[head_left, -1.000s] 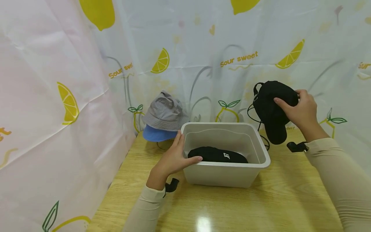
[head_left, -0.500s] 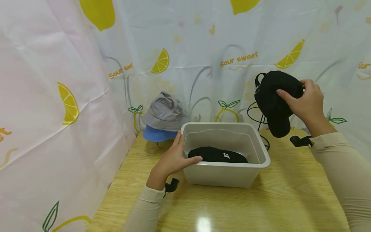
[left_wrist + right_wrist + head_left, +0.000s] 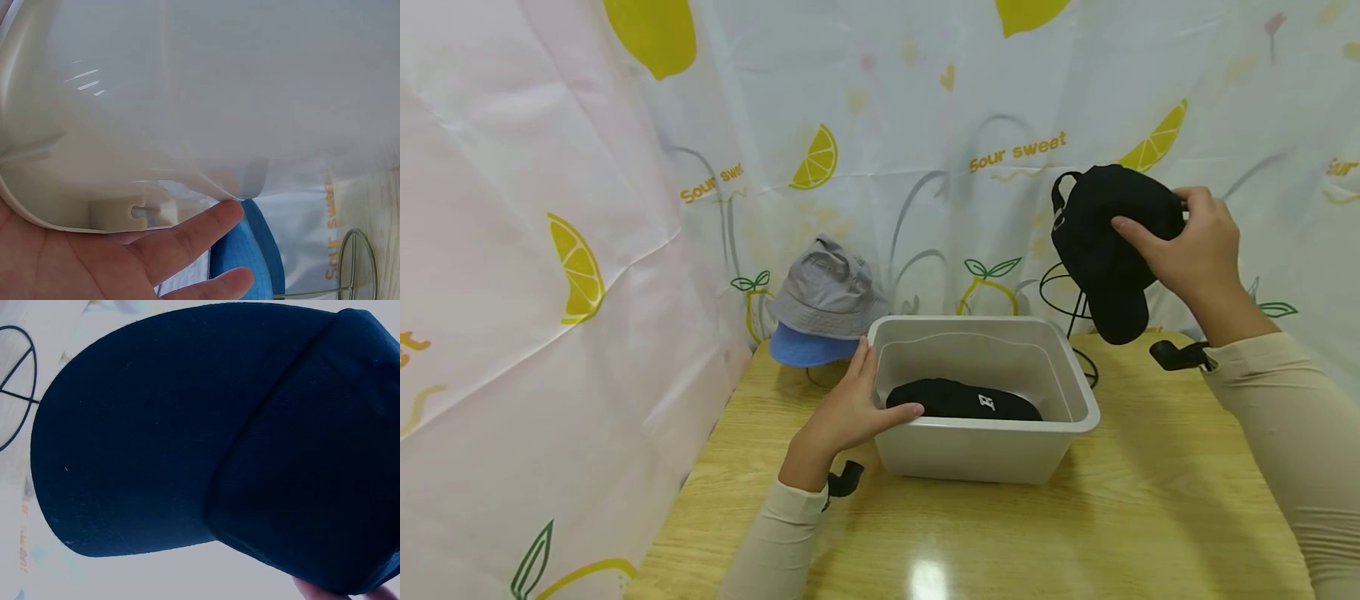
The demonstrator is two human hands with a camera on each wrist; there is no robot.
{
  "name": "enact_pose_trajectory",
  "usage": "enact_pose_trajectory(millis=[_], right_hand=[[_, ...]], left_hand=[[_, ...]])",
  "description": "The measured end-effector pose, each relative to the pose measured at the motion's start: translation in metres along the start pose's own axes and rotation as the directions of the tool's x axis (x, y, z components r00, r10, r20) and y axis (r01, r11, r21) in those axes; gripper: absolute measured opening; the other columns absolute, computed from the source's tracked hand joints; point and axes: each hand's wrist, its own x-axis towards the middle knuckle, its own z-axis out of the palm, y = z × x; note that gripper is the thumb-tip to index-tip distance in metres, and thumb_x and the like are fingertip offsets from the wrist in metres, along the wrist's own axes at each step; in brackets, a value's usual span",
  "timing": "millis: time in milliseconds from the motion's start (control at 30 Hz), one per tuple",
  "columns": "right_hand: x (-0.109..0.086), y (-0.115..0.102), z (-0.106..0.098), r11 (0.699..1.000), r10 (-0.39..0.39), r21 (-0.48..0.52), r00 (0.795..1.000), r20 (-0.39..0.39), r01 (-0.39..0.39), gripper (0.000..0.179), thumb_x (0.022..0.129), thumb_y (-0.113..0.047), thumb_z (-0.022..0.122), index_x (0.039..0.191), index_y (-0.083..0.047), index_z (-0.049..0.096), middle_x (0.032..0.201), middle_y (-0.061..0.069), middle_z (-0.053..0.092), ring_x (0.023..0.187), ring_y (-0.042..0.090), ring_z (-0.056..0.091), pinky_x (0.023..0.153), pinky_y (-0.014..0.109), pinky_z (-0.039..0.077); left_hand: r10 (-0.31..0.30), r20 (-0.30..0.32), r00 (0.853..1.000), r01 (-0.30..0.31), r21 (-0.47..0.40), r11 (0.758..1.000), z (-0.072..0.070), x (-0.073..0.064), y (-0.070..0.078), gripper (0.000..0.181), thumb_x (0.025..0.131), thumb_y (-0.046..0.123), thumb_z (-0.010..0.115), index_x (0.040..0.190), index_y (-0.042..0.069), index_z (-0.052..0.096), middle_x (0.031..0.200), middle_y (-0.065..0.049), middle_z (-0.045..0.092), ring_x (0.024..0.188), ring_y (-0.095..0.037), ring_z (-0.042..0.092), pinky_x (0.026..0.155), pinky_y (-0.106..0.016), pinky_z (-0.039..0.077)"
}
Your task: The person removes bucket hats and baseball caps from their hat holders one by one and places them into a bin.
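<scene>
My right hand (image 3: 1198, 250) grips a black baseball cap (image 3: 1108, 237) by its crown, thumb on the near side. The cap hangs in the air with its brim pointing down, above and behind the bin's right side. Its brim (image 3: 137, 431) fills much of the right wrist view, where only some fingertips show at the bottom. My left hand (image 3: 846, 408) rests on the near left corner of a beige plastic bin (image 3: 977, 454), straight fingers along the outside and thumb across the front rim. Inside the bin lies another black cap (image 3: 955, 400) with a white logo.
A grey bucket hat (image 3: 827, 287) sits over a blue hat (image 3: 808, 343) on a wire stand behind the bin's left. Behind the right corner stands a black wire hat stand (image 3: 1063, 296). The wooden table (image 3: 760, 442) backs onto a lemon-print curtain (image 3: 910, 125).
My right hand has raised the baseball cap up off the black wire stand, whose top ring now shows. The left hand and the bin have stayed in place.
</scene>
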Motion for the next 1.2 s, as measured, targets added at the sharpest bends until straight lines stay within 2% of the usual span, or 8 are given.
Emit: enact_pose_trajectory(millis=[367,667,867,1067,1200], right_hand=[[-0.001,-0.022,0.0,0.998,-0.047,0.029,0.998,-0.033,0.048,0.091,0.09,-0.063,0.069,0.149,0.001,0.045,0.144,0.028,0.05,0.133,0.047,0.044,0.113,0.066,0.03],[-0.002,-0.032,-0.001,0.995,-0.089,0.045,0.993,-0.077,0.092,0.084,0.089,-0.058,0.072,0.144,0.002,0.049,0.137,0.025,0.052,0.122,0.042,0.047,0.105,0.063,0.033],[-0.003,-0.039,-0.003,0.994,-0.086,0.059,0.992,-0.09,0.092,0.082,0.088,-0.056,0.074,0.144,-0.001,0.05,0.137,0.02,0.052,0.124,0.043,0.05,0.106,0.062,0.037],[-0.003,-0.048,-0.007,0.993,-0.076,0.083,0.99,-0.118,0.086,0.077,0.087,-0.055,0.077,0.144,-0.009,0.054,0.128,0.0,0.053,0.123,0.04,0.055,0.11,0.05,0.039],[-0.005,-0.054,-0.009,0.993,-0.071,0.083,0.992,-0.101,0.08,0.076,0.088,-0.054,0.076,0.144,-0.01,0.053,0.132,0.001,0.053,0.126,0.042,0.057,0.109,0.041,0.041]], left_hand=[[0.005,-0.001,1.0,-0.005,-0.005,1.0,0.0,0.001,-0.001,0.131,0.077,0.087,0.063,0.168,0.015,0.0,0.176,0.001,-0.009,0.156,-0.032,0.029,0.114,-0.058,0.041],[0.009,-0.005,1.0,-0.009,0.002,1.0,0.0,0.001,-0.001,0.132,0.076,0.089,0.062,0.168,0.015,0.001,0.176,0.002,-0.01,0.156,-0.031,0.029,0.114,-0.058,0.042],[0.01,-0.005,1.0,-0.009,0.005,1.0,0.001,0.001,-0.002,0.133,0.076,0.089,0.062,0.168,0.014,0.001,0.175,0.001,-0.011,0.156,-0.031,0.028,0.114,-0.058,0.042],[0.009,-0.006,1.0,-0.009,0.009,1.0,0.001,0.001,-0.001,0.133,0.076,0.089,0.062,0.168,0.014,0.001,0.176,0.001,-0.011,0.156,-0.032,0.029,0.115,-0.058,0.041],[0.006,-0.003,1.0,-0.006,0.006,1.0,0.001,0.001,-0.001,0.133,0.076,0.089,0.062,0.168,0.014,0.001,0.176,0.001,-0.01,0.156,-0.032,0.029,0.114,-0.058,0.041]])
